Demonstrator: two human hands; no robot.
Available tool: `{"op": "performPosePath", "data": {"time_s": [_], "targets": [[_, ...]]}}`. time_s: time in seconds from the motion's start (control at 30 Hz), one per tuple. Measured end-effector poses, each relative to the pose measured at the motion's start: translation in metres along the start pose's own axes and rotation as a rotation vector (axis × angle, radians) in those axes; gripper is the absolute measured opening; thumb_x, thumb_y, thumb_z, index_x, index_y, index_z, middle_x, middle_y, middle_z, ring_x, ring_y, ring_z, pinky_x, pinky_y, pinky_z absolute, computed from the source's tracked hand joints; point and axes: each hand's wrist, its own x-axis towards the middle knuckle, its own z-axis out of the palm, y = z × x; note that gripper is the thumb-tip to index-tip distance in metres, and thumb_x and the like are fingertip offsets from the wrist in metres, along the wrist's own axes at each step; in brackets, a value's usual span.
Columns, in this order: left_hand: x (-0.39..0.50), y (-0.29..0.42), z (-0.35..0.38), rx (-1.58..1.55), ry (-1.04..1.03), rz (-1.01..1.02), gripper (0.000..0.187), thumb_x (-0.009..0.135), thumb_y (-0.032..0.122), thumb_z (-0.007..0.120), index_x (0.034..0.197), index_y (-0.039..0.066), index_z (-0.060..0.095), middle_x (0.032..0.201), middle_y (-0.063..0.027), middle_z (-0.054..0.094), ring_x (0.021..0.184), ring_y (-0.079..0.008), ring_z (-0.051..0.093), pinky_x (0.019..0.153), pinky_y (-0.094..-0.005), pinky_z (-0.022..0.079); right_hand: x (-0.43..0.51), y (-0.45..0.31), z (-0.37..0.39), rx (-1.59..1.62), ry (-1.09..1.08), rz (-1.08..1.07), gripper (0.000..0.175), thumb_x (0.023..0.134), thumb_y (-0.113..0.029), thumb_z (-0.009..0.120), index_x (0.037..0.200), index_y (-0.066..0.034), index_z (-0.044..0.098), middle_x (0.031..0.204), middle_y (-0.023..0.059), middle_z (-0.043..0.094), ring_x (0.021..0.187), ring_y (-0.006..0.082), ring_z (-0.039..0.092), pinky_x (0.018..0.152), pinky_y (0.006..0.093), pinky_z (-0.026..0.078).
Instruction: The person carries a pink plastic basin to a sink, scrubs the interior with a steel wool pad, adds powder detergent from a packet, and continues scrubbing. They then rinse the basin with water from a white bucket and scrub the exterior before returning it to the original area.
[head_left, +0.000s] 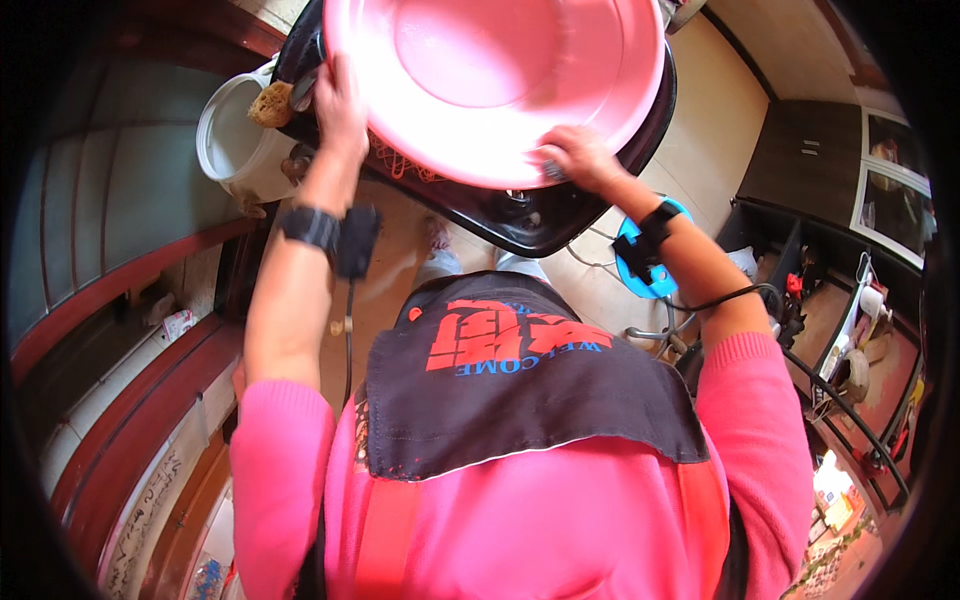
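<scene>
A large pink plastic basin (480, 150) is tilted before me over a black glossy basin or tub (517, 225). My left hand (341, 109) grips its rim at the left side. At the near right, my right hand (581, 157) has its fingers over the basin's rim and wears a ring. The inside of the pink basin is brightly lit and partly washed out. Between its underside and the black rim, a loopy tan tangle (405, 161) shows. Beside my left hand sits a piece of loofah sponge (271, 105) on the black edge.
Left of the black tub is a white plastic bucket (232, 135). A blue-topped stool (660, 281) with metal legs stands under my right forearm. Farther right are a dark cabinet (806, 154) and an open shelf unit (825, 315) holding various items. A cable (349, 330) hangs from my left wristband.
</scene>
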Motion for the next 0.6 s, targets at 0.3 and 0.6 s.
{"op": "performPosePath", "data": {"time_s": [0.3,0.6], "targets": [[-0.053,-0.014,0.023,-0.049,0.312,-0.102,0.035,0.097,0.027,0.043,0.103,-0.006,0.053,0.096,-0.0054,0.056,0.086,-0.0124,0.051,0.080,-0.0269,0.043,0.020,-0.084,0.047,0.324,0.275,-0.275,0.025,0.079,-0.027,0.064,0.095,-0.0084,0.061,0.090,0.0131,0.061,0.086,0.0318,0.058,0.076,0.0401,0.047],[0.017,0.013,0.013,0.001,0.137,-0.025,0.029,0.094,0.027,0.052,0.092,-0.002,0.054,0.084,-0.0021,0.056,0.074,-0.0087,0.050,0.068,-0.0235,0.044,-0.001,0.005,-0.018,-0.192,-0.015,0.099,0.029,0.086,-0.037,0.048,0.090,-0.0141,0.066,0.089,0.0060,0.063,0.088,0.0265,0.059,0.080,0.0404,0.044]]}}
